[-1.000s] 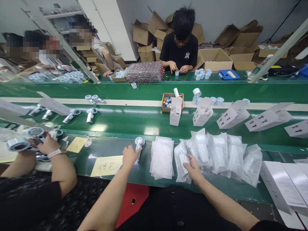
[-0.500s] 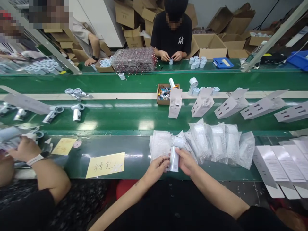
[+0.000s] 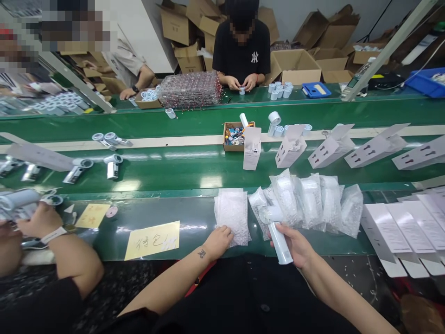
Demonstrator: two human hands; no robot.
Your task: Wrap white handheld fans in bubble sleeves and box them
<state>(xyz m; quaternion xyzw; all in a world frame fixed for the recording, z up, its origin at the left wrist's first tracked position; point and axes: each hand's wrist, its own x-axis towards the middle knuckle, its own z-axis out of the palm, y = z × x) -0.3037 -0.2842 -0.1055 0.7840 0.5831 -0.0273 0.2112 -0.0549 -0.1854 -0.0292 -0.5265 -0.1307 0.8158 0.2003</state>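
Observation:
My right hand (image 3: pixel 296 245) is wrapped around the handle of a white handheld device (image 3: pixel 281 246) with a round head, tilted with the head pointing away from me. Its head overlaps the bubble-wrapped pieces behind it. My left hand (image 3: pixel 219 240) is at the lower left edge of a stack of flat bubble-wrap bags (image 3: pixel 233 211), fingers curled over the edge; the thumb is hidden. To the right of the stack lie several bubble-wrapped devices (image 3: pixel 310 197) in a row.
White cartons (image 3: pixel 385 232) stand at the right; open printed boxes (image 3: pixel 290 148) line the green belt (image 3: pixel 194 171). A small parts box (image 3: pixel 233 147) and loose devices (image 3: pixel 113 166) sit there too. A yellow paper (image 3: pixel 153 241) lies left. A co-worker's hand (image 3: pixel 43 220) holds devices; another person (image 3: pixel 242 51) works opposite.
My hands have parted. The right hand has carried the device to the right and tilted it. My left hand has let go of it and moved left onto the bubble-wrap stack.

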